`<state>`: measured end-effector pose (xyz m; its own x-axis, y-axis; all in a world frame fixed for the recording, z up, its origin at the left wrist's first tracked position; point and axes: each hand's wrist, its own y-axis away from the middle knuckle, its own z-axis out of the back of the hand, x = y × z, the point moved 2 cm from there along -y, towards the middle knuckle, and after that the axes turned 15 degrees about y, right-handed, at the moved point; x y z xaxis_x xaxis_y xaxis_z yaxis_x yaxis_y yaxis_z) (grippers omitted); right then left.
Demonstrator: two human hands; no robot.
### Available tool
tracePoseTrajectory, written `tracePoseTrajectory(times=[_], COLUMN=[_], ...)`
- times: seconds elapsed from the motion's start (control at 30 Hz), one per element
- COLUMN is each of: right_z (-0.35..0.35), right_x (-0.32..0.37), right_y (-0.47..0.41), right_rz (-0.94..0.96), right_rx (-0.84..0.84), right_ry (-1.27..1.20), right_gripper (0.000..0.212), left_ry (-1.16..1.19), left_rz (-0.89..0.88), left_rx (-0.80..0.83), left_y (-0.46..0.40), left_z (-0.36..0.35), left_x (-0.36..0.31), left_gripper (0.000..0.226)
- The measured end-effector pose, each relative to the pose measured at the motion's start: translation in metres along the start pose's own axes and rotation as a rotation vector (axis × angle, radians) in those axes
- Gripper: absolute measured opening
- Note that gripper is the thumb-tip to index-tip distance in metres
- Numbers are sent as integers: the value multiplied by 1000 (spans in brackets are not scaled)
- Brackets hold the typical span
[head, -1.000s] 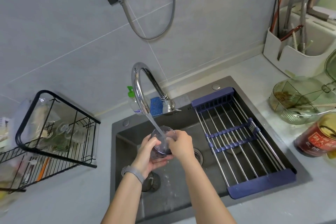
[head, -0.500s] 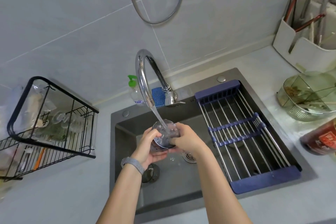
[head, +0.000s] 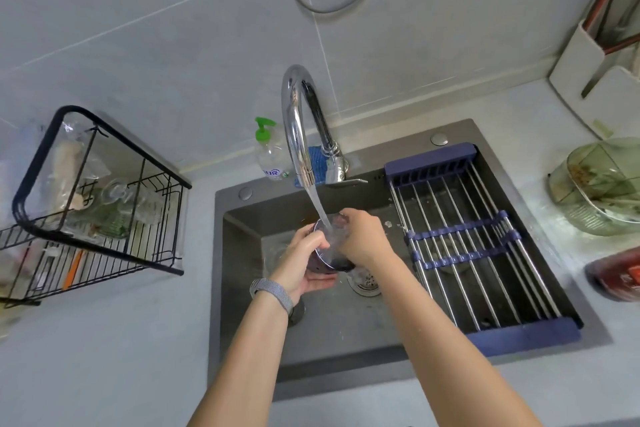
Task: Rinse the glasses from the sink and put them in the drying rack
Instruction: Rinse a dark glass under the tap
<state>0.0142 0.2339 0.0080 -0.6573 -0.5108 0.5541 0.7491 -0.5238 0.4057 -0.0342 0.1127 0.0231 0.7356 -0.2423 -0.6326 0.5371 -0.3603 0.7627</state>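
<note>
**Glass under the running tap, held in both hands**

The glass (head: 329, 250) sits over the dark sink (head: 242, 288), tilted, its mouth up and back toward the faucet (head: 298, 121); the water stream (head: 320, 208) runs into it. The left hand (head: 301, 263) cups its base and side with curled fingers, and the right hand (head: 360, 239) grips the rim. The soap bottle (head: 268, 152) carries a small blue label, unreadable. The black wire drying rack (head: 100, 204) at left holds clear glassware. A green-tinted container (head: 602, 184) at right holds food scraps
</note>
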Motion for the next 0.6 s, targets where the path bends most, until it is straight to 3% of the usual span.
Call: tracePoseTrajectory(times=[0.07,0.1,0.17,0.27,0.43,0.5,0.57,0.6], right_z=[2,4,7,8,-1,-7,-10,-12], right_x=[0,1,2,-7,-7,-9,-14,-19], right_y=[-4,-5,-6,-5,-1,0,1,0], right_rz=[-67,-81,-42,-25,-217,-213,-123,-77], right_rx=[-41,-44,59,208,62,107,194,230], right_ry=[14,0,-9,-26,-90,-161,-374,-499], right_gripper=[11,17,25,5,43,34,8,6], left_ry=[21,24,20,45,-45,-121,-142,-132], left_rz=[20,25,24,47,12,-17,-33,-38], left_rx=[-4,-12,-31,-23,30,42,39,32], left_y=[2,4,7,10,13,14,14,14], left_z=[-4,-7,-8,-4,-6,-8,-9,-8], left_x=[-1,-2,-3,-2,-2,-5,-4,-2], left_gripper=[57,65,75,75,69,69,72,73])
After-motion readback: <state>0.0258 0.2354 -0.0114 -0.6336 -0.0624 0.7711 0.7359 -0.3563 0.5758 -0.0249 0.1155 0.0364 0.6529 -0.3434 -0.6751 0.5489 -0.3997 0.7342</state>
